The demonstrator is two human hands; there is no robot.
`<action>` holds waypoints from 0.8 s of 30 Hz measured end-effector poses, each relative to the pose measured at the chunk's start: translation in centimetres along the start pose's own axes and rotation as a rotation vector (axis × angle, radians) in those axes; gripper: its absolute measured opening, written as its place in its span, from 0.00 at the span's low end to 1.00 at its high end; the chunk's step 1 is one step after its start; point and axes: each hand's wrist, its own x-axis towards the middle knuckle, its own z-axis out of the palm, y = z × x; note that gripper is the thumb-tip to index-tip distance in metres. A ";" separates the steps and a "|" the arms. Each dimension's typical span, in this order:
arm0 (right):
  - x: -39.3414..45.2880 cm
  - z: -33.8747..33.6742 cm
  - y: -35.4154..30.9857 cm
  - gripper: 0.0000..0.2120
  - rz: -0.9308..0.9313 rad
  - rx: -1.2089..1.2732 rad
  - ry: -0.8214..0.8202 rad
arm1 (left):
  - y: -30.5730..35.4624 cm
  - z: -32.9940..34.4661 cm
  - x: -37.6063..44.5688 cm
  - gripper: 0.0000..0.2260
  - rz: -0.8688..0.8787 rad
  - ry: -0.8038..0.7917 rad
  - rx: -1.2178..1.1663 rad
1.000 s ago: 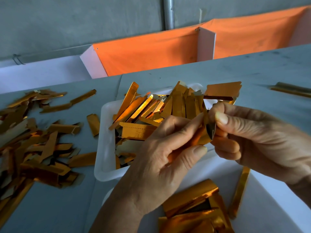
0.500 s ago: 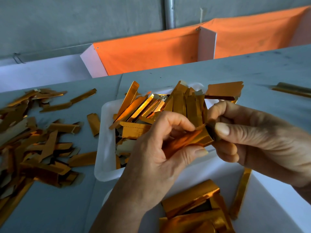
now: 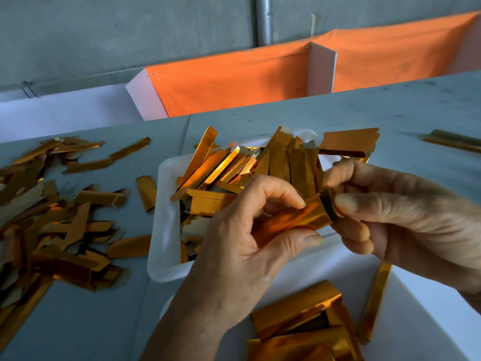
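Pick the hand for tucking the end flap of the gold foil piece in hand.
Right, probably. The right hand pinches the end flap with thumb and fingers; the left hand grips the gold foil piece by its body, better used to steady it.

White plastic tray (image 3: 166,225) on grey table (image 3: 390,113), loose gold foil strips (image 3: 281,157) heaped in tray, scattered strip pile (image 3: 52,230) left of tray, folded gold pieces (image 3: 294,316) in near white bin (image 3: 416,321), orange cloth panel (image 3: 234,82) behind table, white divider (image 3: 321,71), metal pipe (image 3: 264,19) on grey wall.
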 end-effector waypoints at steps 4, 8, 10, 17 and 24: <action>-0.5 -0.4 0.3 0.20 -0.090 -0.075 0.123 | 0.0 0.0 -0.1 0.11 -0.015 -0.002 0.007; -0.3 -0.1 0.2 0.18 -0.103 -0.207 0.156 | 0.1 0.0 0.0 0.12 -0.013 0.011 0.024; -0.3 0.0 0.3 0.17 -0.129 -0.281 0.190 | 0.2 0.0 0.0 0.12 -0.014 0.007 0.026; 0.1 0.9 0.5 0.05 -0.179 -0.398 0.334 | 0.2 0.0 0.0 0.12 0.010 0.009 0.061; 0.1 0.7 0.3 0.10 -0.182 -0.497 0.328 | 0.2 0.1 0.0 0.12 0.037 -0.004 0.145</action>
